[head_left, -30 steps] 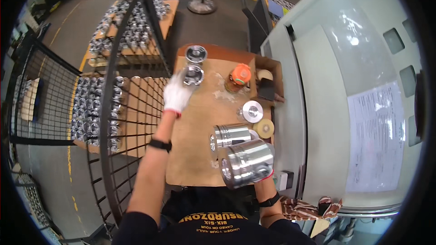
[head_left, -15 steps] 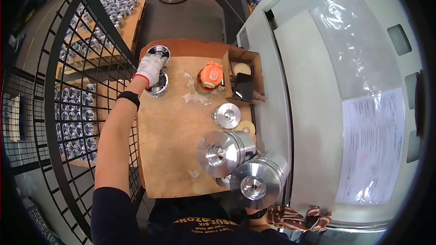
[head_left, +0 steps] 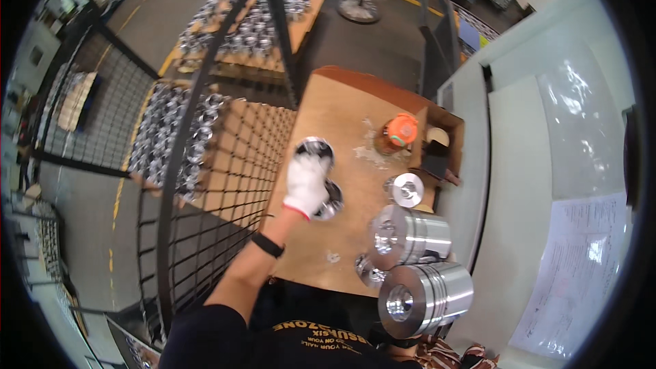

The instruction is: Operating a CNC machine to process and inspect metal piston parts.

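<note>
My left hand (head_left: 306, 181), in a white glove with a red cuff, is closed over two silver metal pistons at the tabletop's left side. Its fingers reach into the open end of the far piston (head_left: 316, 148); the near piston (head_left: 332, 202) sits under the palm. Motion blurs the fingers. At the lower right, a big piston (head_left: 427, 299) lies on its side, its dished crown facing left. It hides my right hand; only a bit of wrist shows below it. Beyond it are another large piston (head_left: 410, 234), a smaller one (head_left: 408, 190) and one partly covered (head_left: 370, 270).
On the wooden tabletop (head_left: 355, 236) stand an orange-capped jar (head_left: 398, 131) and a cardboard box (head_left: 456, 123) holding a dark object. A black mesh fence (head_left: 225, 178) runs along the left; many pistons stand on pallets (head_left: 256, 113) behind it. A pale cabinet (head_left: 471, 109) borders the right.
My left hand has pulled the two pistons across the tabletop toward me, away from the far edge. My view has turned left, so everything appears shifted right and tilted.
</note>
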### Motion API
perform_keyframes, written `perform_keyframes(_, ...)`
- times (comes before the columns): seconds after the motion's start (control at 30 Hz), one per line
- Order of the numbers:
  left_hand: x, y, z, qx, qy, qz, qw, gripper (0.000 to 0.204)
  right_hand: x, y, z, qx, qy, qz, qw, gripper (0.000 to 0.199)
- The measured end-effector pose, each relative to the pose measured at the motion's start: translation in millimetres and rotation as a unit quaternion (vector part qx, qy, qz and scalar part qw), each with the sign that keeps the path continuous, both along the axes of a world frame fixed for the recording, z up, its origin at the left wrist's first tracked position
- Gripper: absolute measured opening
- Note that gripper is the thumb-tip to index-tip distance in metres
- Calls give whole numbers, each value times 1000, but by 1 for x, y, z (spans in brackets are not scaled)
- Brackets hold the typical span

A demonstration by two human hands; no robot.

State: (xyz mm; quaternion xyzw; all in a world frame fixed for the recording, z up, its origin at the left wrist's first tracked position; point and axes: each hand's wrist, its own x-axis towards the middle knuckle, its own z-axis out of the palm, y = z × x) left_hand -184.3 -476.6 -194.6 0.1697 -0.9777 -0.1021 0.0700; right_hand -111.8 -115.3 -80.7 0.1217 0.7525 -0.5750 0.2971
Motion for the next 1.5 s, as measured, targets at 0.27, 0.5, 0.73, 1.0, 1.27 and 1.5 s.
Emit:
perform_keyframes(0.27,227,91,42,146,-17,-51,988,29,58,-9,42,30,116,130,984,36)
perform_keyframes(0.5,444,101,35,144,8,-70,987,31,184,-43,67,20,197,240,950,37)
perform_keyframes(0.73,619,63,33,83,-52,150,984,21,280,-94,14,-27,78,352,932,42)
perform_keyframes(1.0,706,-23,13,3,0,342,940,17,336,-221,-84,131,133,487,853,48)
perform_keyframes(1.27,734,-139,20,30,-59,429,901,22,350,-395,-101,207,224,572,761,52)
perform_keyframes(1.5,748,-243,27,49,-113,432,894,36,324,-521,-148,240,301,599,702,35)
